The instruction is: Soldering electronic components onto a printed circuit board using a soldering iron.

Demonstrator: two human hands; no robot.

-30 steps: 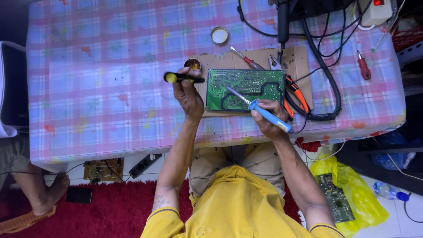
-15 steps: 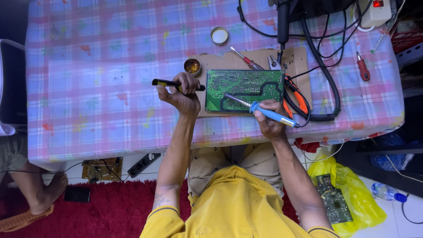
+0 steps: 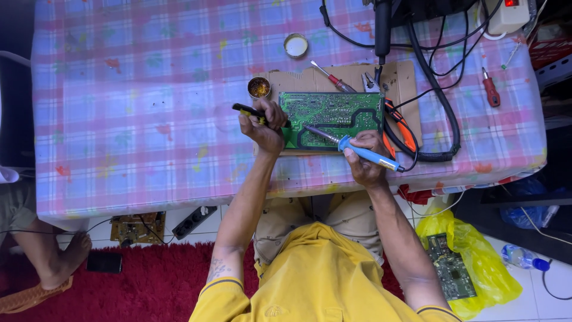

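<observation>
Circuit board [image 3: 331, 117], soldering iron [image 3: 357, 151], hands gripping tools

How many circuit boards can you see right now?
3: a green circuit board on the cardboard under both hands, another board on the yellow bag, a brown board under the table. Others may be hidden.

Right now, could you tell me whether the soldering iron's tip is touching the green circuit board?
Cannot tell. In the head view the soldering iron in the right hand has its tip over the circuit board, but from above contact or a gap does not show.
</observation>
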